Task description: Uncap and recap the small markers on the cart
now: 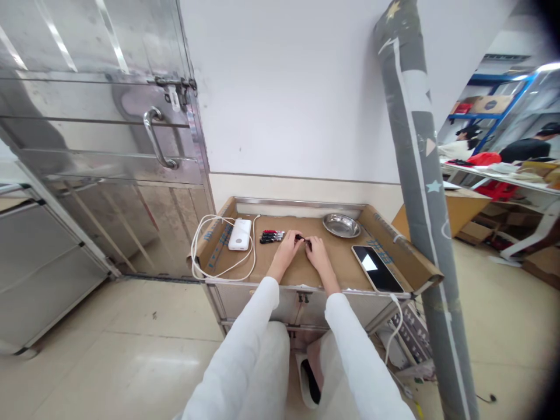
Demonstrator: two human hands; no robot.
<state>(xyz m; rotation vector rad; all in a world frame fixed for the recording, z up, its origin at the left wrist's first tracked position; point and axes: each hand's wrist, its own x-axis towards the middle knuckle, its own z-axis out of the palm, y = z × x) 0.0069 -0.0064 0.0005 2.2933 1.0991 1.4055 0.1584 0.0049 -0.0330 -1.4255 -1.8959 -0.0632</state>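
Over the middle of the cardboard-covered cart top [280,265], my two hands are close together. My left hand [287,249] has its fingers closed on a small dark piece [299,237], mostly hidden by the fingertips. Just to its right, my right hand [318,255] pinches a small dark piece as well; whether both are parts of one object I cannot tell. Several black and red pens [272,236] lie side by side left of my left hand. Beyond my right hand rests a round, shallow metal dish [342,225].
At left on the cart is a white power bank [240,234] with a looped white cable [205,220]. A phone [377,269] lies at the right edge. A tall grey patterned roll [422,146] leans beside the cart. Two people sit at a far-right table [525,181].
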